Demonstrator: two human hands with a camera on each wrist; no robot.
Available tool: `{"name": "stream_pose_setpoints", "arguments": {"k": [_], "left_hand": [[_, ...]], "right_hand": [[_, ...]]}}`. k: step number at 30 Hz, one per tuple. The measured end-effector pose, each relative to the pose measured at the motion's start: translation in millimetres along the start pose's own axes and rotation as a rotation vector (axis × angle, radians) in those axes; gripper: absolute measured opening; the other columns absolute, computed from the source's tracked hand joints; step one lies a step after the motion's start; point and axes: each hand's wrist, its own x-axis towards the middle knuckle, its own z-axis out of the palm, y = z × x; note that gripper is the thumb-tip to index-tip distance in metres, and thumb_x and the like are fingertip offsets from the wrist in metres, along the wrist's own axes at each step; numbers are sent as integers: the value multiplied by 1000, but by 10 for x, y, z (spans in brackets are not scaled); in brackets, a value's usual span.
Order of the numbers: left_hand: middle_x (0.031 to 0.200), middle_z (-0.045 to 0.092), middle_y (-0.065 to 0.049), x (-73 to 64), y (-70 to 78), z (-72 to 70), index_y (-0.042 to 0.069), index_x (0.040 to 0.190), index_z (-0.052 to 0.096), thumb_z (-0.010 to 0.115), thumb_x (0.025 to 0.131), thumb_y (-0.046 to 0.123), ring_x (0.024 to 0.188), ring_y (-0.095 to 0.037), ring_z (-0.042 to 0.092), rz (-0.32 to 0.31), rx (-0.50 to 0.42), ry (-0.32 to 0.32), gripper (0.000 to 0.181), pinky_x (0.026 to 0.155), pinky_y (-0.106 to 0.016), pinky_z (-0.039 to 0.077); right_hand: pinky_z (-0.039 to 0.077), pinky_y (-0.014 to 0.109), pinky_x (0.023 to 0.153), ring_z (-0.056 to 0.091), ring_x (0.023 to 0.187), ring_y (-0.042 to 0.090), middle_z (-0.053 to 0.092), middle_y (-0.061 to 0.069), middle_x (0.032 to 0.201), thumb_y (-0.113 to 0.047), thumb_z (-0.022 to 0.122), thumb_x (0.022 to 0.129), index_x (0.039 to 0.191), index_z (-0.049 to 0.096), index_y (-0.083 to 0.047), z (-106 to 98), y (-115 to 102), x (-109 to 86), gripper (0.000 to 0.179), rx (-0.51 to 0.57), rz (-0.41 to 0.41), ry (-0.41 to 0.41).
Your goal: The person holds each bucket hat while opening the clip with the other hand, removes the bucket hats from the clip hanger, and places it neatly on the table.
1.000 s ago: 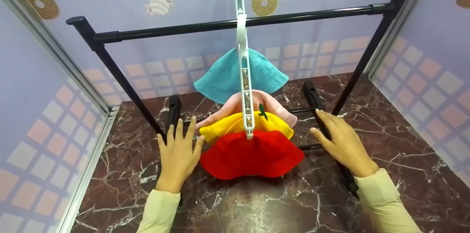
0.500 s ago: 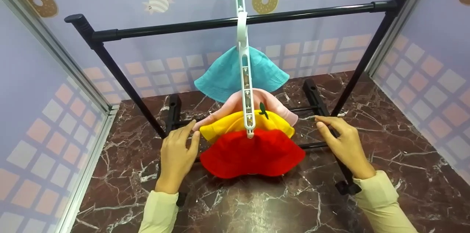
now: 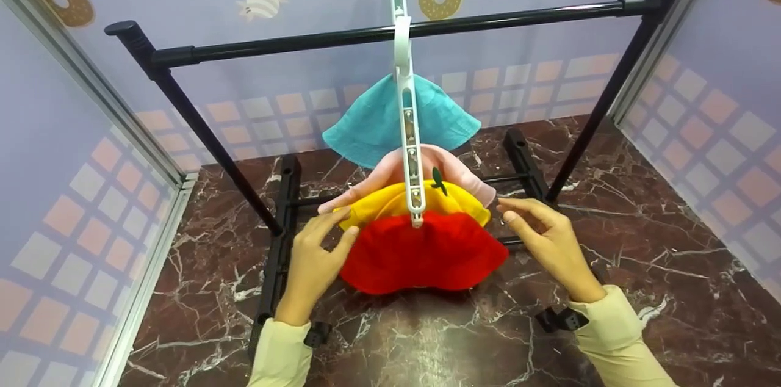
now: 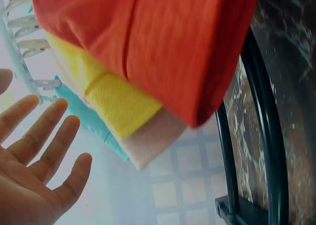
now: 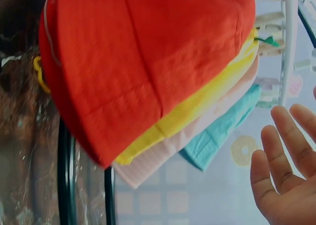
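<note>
Four soft bucket hats hang in a row from a white clip hanger [image 3: 409,130]: a red hat [image 3: 421,259] in front, then a yellow hat [image 3: 372,204] with a green leaf, a pink hat [image 3: 470,176], and a blue hat [image 3: 372,124] at the back. My left hand [image 3: 317,259] is at the left side of the red and yellow hats, fingers spread and relaxed. On the other side my right hand [image 3: 549,246] is near the right brims of the pink and yellow hats. Both wrist views show loose fingers apart from the fabric, holding nothing.
The hanger hooks over the crossbar [image 3: 518,22] of a black garment rack, whose feet stand on a dark marbled table [image 3: 415,344]. Patterned panels [image 3: 244,94] close in the back and both sides. Lower rack bars run behind and below the hats.
Both hands have moved inward toward the hats, the left one rightward and the right one leftward, away from the rack's side bars. The hats hang as before.
</note>
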Motion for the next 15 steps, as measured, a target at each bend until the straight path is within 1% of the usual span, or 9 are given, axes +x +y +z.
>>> {"name": "stream_pose_setpoints", "arguments": {"k": [2,6,8,12,15], "left_hand": [[107,72,-7,-13,25,45,6,113,70,76,82,16,101,-25,64,17,-14,-9,33,92,-40,50],[111,70,-9,-28,73,127,5,114,70,77,81,18,105,-25,64,34,-36,-22,35,93,-41,50],[112,70,-9,-31,95,161,5,114,70,77,81,17,106,-25,63,38,-54,-25,35,93,-40,50],[112,70,-7,-34,132,214,5,114,70,77,82,18,106,-23,63,39,-80,-32,35,92,-38,50],[113,70,-5,-36,153,249,6,114,70,76,82,20,108,-24,62,45,-72,-45,35,95,-39,49]], "right_hand": [[53,17,79,66,92,9,69,11,106,3,65,87,111,70,-2,35,-27,4,25,3,-49,-17],[50,12,78,63,90,4,69,10,102,9,67,83,111,69,3,117,-86,26,29,-42,-155,-28],[48,11,77,61,87,4,68,10,98,11,68,81,110,69,4,164,-164,37,30,-67,-197,-28],[45,12,76,57,84,8,69,16,94,12,69,78,106,69,7,248,-345,58,29,-87,-241,-39],[44,13,78,56,85,11,70,18,97,10,71,77,106,69,6,301,-378,86,29,-89,-255,-52]]}}
